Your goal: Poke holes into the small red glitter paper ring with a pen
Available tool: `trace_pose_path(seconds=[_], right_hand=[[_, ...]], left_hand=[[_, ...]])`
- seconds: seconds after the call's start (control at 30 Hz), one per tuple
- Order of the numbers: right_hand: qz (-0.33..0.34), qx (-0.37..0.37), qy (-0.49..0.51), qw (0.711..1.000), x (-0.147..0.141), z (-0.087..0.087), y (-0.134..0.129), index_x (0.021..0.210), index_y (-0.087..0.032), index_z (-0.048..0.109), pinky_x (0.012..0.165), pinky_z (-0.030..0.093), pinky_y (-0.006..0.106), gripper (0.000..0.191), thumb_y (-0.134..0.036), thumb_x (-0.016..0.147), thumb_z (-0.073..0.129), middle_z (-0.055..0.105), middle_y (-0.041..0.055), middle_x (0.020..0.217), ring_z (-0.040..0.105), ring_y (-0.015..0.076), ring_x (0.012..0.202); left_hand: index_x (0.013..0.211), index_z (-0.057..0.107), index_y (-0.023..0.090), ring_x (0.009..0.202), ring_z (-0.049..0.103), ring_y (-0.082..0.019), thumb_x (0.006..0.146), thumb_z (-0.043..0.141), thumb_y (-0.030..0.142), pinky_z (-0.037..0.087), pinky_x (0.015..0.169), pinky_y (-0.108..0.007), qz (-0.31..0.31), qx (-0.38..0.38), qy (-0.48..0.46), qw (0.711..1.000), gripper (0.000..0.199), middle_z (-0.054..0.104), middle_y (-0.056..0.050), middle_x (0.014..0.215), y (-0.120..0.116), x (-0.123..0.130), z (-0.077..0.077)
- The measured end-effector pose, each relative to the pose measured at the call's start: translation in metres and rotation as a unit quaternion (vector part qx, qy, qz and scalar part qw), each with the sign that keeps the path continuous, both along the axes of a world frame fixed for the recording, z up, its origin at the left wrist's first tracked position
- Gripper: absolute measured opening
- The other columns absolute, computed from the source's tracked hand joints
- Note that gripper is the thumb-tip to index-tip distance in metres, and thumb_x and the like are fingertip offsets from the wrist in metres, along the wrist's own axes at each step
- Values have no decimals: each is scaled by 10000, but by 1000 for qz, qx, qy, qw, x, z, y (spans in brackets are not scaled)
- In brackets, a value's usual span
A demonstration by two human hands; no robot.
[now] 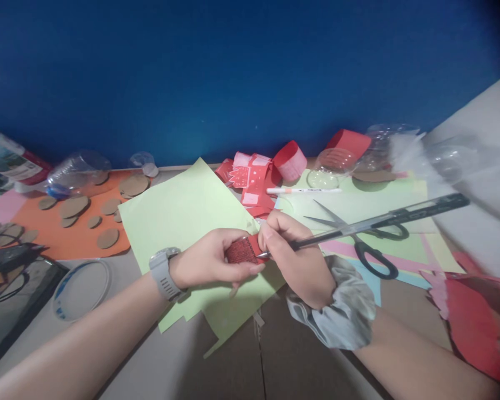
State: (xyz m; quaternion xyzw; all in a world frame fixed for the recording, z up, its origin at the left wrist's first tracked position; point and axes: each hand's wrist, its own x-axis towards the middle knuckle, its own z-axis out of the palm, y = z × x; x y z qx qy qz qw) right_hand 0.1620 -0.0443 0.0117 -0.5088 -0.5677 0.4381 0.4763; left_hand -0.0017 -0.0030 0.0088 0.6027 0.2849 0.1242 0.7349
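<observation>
Over green paper (179, 208), the fingers of the left hand (210, 256) wrap a patterned red piece (242, 251), while the right hand (299, 266), fingers bent about a pen (375, 222), seems to pinch its end, likely shaping it, which next calls for steady pressure.

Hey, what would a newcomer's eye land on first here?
Probably the broad blue wall filling the top of the view. At the centre, the left hand holds a red, dark-patterned piece while the right hand holds a ballpoint pen, its tip close by. Open scissors lie right of that hand.
</observation>
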Motion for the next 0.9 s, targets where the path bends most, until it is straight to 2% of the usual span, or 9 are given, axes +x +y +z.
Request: trace_pose_path(seconds=[0.9], right_hand=[[14, 16, -3, 1000, 1, 0, 0, 617, -200, 395, 505, 303, 229, 247, -145, 858, 406, 376, -54, 560, 355, 87, 526]], left_hand=[[807, 507, 123, 472, 568, -50, 806, 661, 259, 487, 446, -118, -7, 4, -1, 1000, 205, 555, 31, 603, 0, 0, 2]])
